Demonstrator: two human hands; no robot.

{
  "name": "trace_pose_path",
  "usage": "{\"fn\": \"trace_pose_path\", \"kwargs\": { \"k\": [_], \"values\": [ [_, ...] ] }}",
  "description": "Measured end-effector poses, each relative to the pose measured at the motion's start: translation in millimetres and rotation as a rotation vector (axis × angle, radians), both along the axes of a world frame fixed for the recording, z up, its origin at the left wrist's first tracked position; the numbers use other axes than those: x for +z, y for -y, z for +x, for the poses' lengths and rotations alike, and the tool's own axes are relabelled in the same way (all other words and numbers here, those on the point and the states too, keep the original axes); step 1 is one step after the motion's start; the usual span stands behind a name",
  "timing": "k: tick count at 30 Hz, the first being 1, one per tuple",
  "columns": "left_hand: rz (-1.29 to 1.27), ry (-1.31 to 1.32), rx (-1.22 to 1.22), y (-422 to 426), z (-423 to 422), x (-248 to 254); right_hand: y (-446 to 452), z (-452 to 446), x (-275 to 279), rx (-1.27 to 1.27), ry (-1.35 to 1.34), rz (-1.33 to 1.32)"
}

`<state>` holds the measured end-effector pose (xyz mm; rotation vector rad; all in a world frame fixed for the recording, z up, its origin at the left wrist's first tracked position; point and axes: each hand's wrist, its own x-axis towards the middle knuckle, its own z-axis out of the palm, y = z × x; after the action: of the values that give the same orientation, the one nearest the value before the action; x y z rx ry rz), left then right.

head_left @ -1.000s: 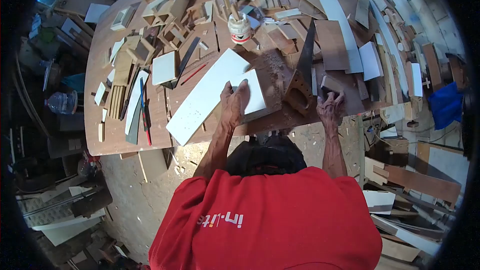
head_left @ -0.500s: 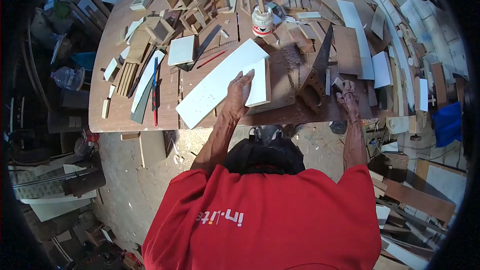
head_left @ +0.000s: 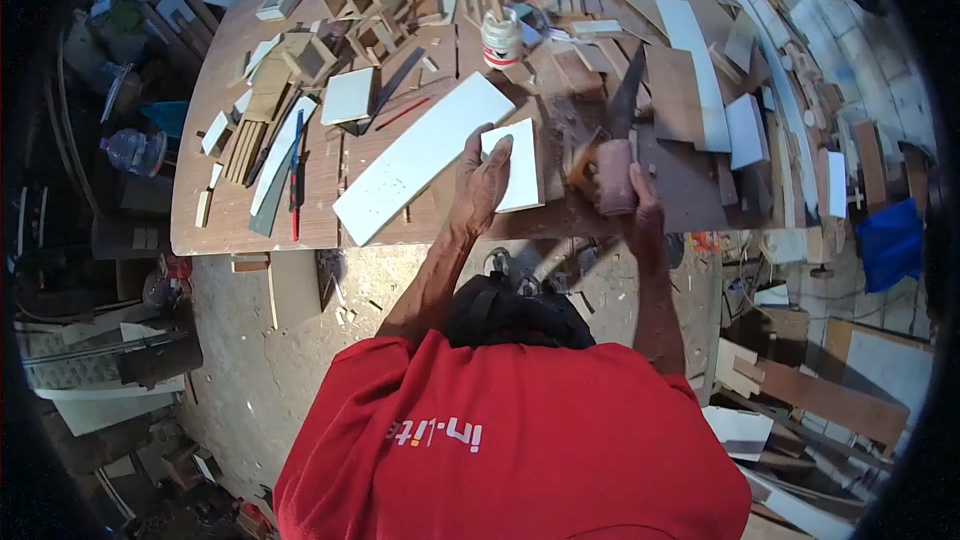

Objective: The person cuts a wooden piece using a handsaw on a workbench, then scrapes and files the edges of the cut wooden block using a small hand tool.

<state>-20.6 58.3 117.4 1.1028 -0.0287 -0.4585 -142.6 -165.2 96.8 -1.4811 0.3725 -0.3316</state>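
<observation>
My left hand (head_left: 484, 182) grips the left edge of a small white board (head_left: 522, 170) with a bare wood edge, thumb on its face. A long white board (head_left: 425, 158) lies slantwise just behind and left of it. In my right hand (head_left: 648, 205) is a reddish-brown block (head_left: 615, 178) with rounded ends, slightly blurred; my fingers curl round its right side. The block is held over the handle of a handsaw (head_left: 627, 95), hiding part of it. The saw's dark blade points away from me.
A glue jar (head_left: 501, 40) with sticks in it stands behind the boards. Small wooden box frames (head_left: 375, 38) and offcuts crowd the table's far side. A red pencil (head_left: 403, 113) and a blue-black tool (head_left: 297, 160) lie at left. Panels (head_left: 692, 70) are stacked at right.
My right hand has moved left from the table's right side, bringing the reddish-brown block over the saw handle. My left hand has shifted its grip onto the small board's edge.
</observation>
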Motion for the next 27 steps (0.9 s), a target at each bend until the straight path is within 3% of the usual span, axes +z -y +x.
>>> {"fn": "trace_pose_path", "kwargs": {
  "k": [1,3,4,9,13,14,15,17,18,21,23,24,25,26,27],
  "values": [
    [-0.022,0.082,0.007,4,-4,-6,-10,0,9,-0.006,-0.002,0.003],
    [0.083,0.161,-0.019,10,-10,-10,-23,3,17,0.156,0.039,0.798],
    [0.178,0.205,-0.009,13,-16,-11,-28,2,16,0.155,0.041,0.799],
    [0.569,0.38,0.154,30,-48,13,-51,-5,5,-0.249,0.526,-1.377],
    [0.626,0.421,0.145,37,-56,-1,-66,-19,0,-0.382,0.474,-1.555],
    [0.511,0.366,0.098,42,-64,9,-55,-10,-1,-0.462,0.427,-1.692],
    [0.51,0.367,0.093,44,-66,6,-54,-16,-3,-0.466,0.423,-1.693],
    [0.537,0.449,0.189,49,-52,3,-54,-15,1,-0.24,0.216,-1.323],
    [0.522,0.413,0.184,46,-47,14,-71,-27,32,-0.134,0.351,-0.878],
    [0.531,0.558,0.126,54,-52,1,-51,-9,13,-0.25,0.23,-1.03],
    [0.536,0.508,0.131,60,-68,11,-45,-14,6,-0.216,0.127,-1.125],
    [0.451,0.453,0.141,62,-65,23,-45,-9,31,-0.185,0.054,-1.233],
    [0.362,0.401,0.159,63,-56,32,-63,-22,52,-0.192,0.081,-0.459],
    [0.545,0.486,0.192,59,-48,33,-69,-22,40,-0.249,0.216,-0.511],
    [0.543,0.491,0.196,61,-47,34,-73,-18,33,-0.311,0.355,-0.559]
  ]
}}
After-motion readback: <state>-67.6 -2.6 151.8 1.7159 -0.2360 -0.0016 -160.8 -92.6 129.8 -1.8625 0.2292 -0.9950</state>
